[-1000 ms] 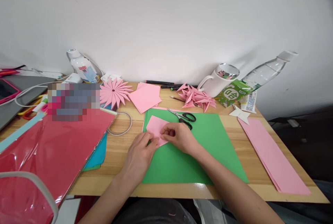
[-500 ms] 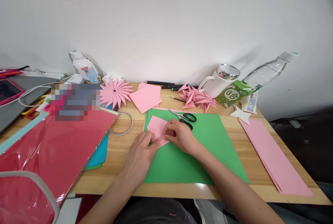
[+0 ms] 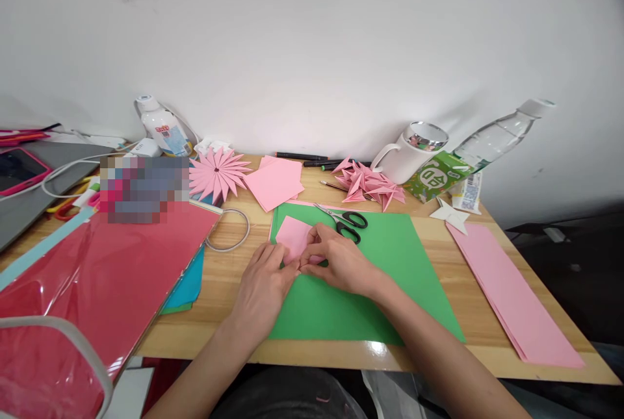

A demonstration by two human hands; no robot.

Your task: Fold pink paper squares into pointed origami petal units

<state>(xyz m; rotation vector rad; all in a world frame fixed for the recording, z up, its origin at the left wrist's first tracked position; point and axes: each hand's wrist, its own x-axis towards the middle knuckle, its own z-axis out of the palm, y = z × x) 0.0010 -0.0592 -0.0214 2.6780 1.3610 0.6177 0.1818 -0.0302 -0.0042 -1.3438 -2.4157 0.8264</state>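
The small pink paper (image 3: 291, 235) is held over the green sheet (image 3: 380, 295), taken here as the clock's centre, with 12 o'clock toward the wall (image 3: 312, 62). Its near edge is pinched between the thumb and fingertips of the right hand (image 3: 338, 260), placed at 4 o'clock. Its near left edge is touched by the left hand (image 3: 263, 286), placed at 8 o'clock with its fingers bent; whether the paper is pinched there or only pressed down cannot be told. The two thumbs are brought close together, and the lower part of the paper is largely covered by the fingers. Black-handled scissors (image 3: 358, 219) are laid on the green sheet at 2 o'clock, near the right hand. Loose pink squares (image 3: 277, 182) are stacked, overlapping, between 11 and 12 o'clock. At 10 o'clock a folded pink rosette (image 3: 218, 173) is noted, and at 1 to 2 o'clock a pile of pointed pink pieces (image 3: 365, 184). Beyond the pile a white mug (image 3: 407, 158) is found beside a green carton (image 3: 439, 175). Long pink strips (image 3: 511, 295) are stacked between 3 and 4 o'clock. The area from 8 to 9 o'clock is occupied by a red folder (image 3: 107, 276).
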